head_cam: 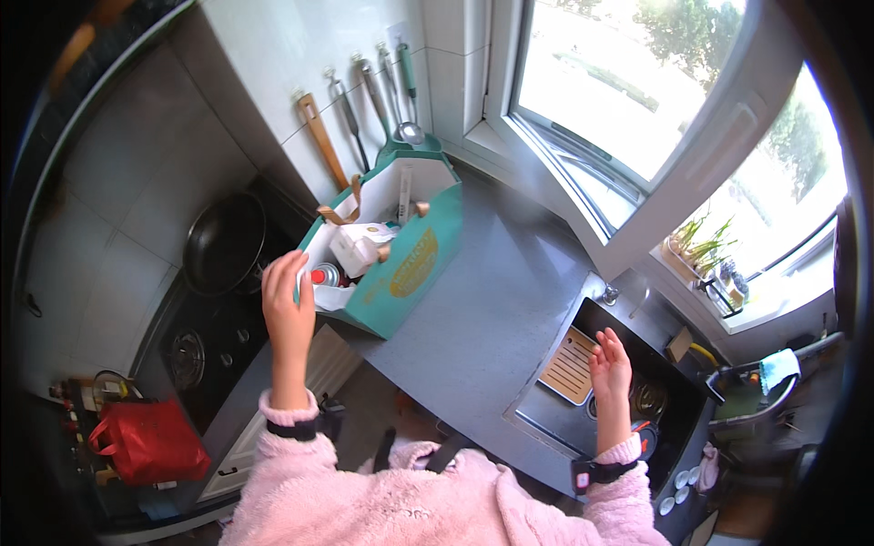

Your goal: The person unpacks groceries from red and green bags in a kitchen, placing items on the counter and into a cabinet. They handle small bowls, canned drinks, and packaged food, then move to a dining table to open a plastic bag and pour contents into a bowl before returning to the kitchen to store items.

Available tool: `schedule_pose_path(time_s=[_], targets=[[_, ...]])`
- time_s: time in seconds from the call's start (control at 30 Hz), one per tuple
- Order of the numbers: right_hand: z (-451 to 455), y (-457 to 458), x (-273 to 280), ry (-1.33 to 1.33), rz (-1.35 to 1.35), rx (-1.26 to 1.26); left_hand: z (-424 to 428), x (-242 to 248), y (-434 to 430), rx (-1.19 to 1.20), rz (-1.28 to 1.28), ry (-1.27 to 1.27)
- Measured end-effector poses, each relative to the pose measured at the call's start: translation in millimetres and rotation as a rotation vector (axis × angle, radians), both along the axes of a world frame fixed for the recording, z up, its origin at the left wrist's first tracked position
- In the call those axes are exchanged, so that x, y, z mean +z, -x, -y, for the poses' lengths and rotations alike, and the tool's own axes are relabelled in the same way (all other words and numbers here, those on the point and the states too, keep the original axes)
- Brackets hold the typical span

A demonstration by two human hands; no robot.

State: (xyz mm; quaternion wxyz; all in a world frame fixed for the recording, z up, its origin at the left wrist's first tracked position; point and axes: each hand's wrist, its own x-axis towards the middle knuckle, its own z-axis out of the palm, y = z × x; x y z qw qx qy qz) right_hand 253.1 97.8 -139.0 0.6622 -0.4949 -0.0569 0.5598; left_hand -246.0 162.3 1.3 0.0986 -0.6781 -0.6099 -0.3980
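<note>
My left hand [288, 293] is at the near left corner of a green paper bag [430, 252], its fingers at the bag's edge; whether they grip it cannot be told. The bag stands on the grey countertop and is open at the top. Inside lie a white box [354, 251], a can with a red cap [326, 275] and other items. My right hand [611, 365] is raised over the sink [546, 416], fingers loosely apart, holding nothing. Beneath it, a slotted wooden board [570, 365] lies in the sink.
A black frying pan [225, 242] sits on the stove at left. Utensils, among them a wooden spatula [321, 140] and a ladle [410, 133], hang behind the bag. A red bag [150, 440] is at lower left. The window sash [683, 205] swings inward above the counter; potted plants [696, 249] stand on the sill.
</note>
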Motion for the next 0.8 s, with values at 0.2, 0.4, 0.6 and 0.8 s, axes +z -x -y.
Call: schedule_pose_path(time_s=[0.2, 0.4, 0.6, 0.8], targets=[[-59.5, 130.3, 72.2, -0.230, 0.211, 0.213, -39.4, -5.6, 72.1, -0.250, 0.054, 0.236], [-102.1, 191.2, 125.0, -0.405, 0.658, 0.596, -37.9, -19.9, 83.7, -0.250, 0.097, 0.248], [-138.0, 230.9, 132.3, -0.597, 1.066, 0.911, -25.0, -12.6, 79.2, -0.240, 0.181, 0.229], [-166.5, 288.7, 125.2, -0.940, 1.510, 0.940, -49.9, 6.9, 124.8, -0.082, 0.050, 0.086]])
